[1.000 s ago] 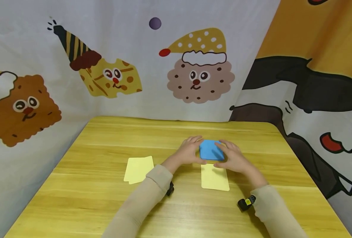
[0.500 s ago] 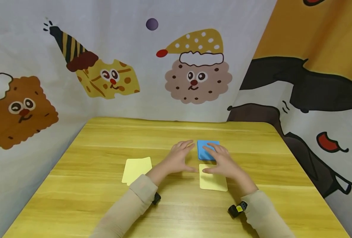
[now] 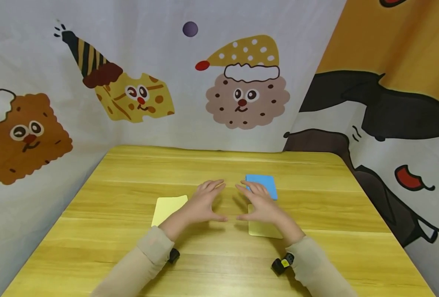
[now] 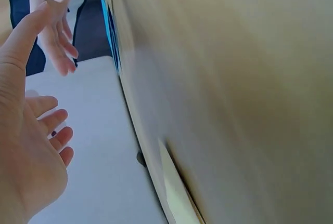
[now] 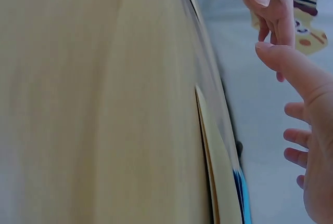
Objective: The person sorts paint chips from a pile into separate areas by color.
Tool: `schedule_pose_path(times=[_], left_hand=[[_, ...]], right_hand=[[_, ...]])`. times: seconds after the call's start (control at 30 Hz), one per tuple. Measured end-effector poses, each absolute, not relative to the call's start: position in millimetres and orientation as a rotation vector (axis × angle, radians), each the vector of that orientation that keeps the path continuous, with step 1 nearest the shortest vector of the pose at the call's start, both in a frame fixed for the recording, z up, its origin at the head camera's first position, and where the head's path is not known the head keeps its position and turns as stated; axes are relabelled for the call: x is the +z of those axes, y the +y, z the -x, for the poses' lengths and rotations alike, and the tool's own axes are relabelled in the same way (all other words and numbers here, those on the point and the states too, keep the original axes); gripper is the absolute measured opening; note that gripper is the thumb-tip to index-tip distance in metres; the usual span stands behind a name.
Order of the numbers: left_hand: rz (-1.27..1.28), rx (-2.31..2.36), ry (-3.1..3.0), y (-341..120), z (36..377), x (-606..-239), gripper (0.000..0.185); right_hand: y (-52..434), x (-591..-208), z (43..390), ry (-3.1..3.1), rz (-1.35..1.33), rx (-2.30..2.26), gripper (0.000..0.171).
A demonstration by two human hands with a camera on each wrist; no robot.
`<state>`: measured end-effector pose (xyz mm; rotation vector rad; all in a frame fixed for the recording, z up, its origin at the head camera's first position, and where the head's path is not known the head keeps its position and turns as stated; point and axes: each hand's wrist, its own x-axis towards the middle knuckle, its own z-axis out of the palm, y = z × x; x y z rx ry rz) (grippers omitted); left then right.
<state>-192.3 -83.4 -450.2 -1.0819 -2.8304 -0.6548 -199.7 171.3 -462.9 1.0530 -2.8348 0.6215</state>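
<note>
A blue card point(image 3: 263, 184) lies flat on the wooden table point(image 3: 130, 243) beyond my right hand point(image 3: 258, 203). Just under that hand's heel lies a pale yellow card point(image 3: 264, 229). Another pale yellow card point(image 3: 168, 208) lies to the left of my left hand point(image 3: 204, 202). Both hands hover palm-down over the table with fingers spread, holding nothing, thumbs pointing toward each other. The left wrist view shows my left hand point(image 4: 31, 146) open, with the blue card's edge point(image 4: 110, 31) seen side-on. The right wrist view shows my right hand point(image 5: 307, 130) open beside a yellow card edge point(image 5: 208, 151).
Cartoon-printed cloth point(image 3: 241, 86) hangs close round the table's back, left and right sides. A small black device sits at each wrist point(image 3: 282, 264).
Both hands let go of the blue card and drew back toward me and leftward. The blue card now lies alone on the table.
</note>
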Motion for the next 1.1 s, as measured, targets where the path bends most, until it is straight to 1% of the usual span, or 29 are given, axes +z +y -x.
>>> schedule_pose_path(times=[0.47, 0.7, 0.83, 1.1], left_hand=[[0.972, -0.671, -2.858, -147.2, 180.8, -457.2, 0.107], [0.985, -0.668, -2.847, -178.6, 175.9, -459.0, 0.108], [0.996, -0.661, -2.857, -198.7, 174.2, -464.9, 0.108], [0.938, -0.677, -2.911, -235.9, 169.0, -475.7, 0.112]], right_hand=[[113.1, -461.9, 194.1, -2.842, -1.167, 0.449, 0.101], [82.4, -463.4, 190.0, -2.882, -1.221, 0.382, 0.103], [66.6, -466.2, 189.6, -2.888, -1.264, 0.363, 0.105], [40.0, -473.9, 192.4, -2.89, -1.355, 0.354, 0.106]])
